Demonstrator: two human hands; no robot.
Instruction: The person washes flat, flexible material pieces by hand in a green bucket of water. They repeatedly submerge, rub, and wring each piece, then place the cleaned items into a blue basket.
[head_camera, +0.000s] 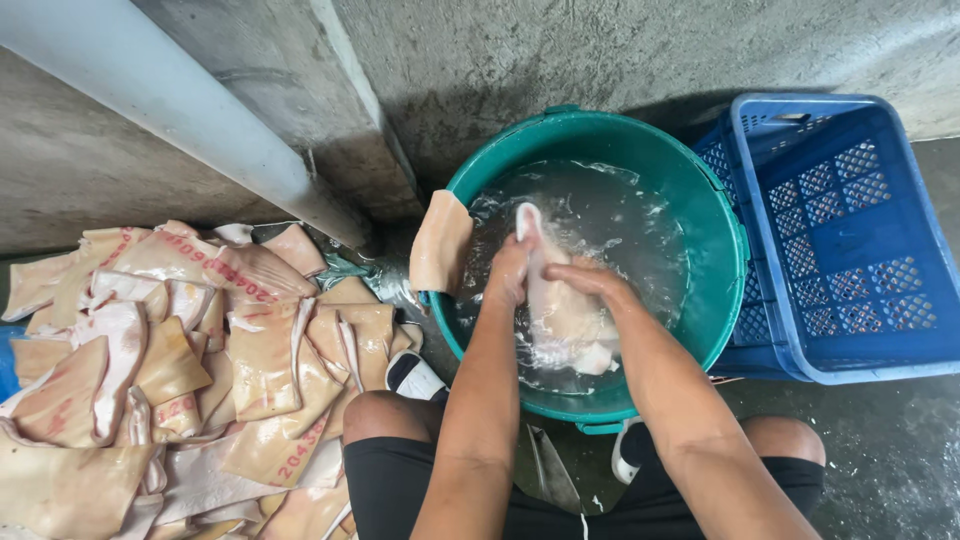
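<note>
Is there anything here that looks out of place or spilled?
One pale slab hangs over the green tub's rim, half outside, away from the heap. The floor beside the tub is wet.

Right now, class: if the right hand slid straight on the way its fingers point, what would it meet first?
The right hand points toward the left hand, across the pale slab that both hold in the water. It would probably meet the left hand first, though depth is unclear.
</note>
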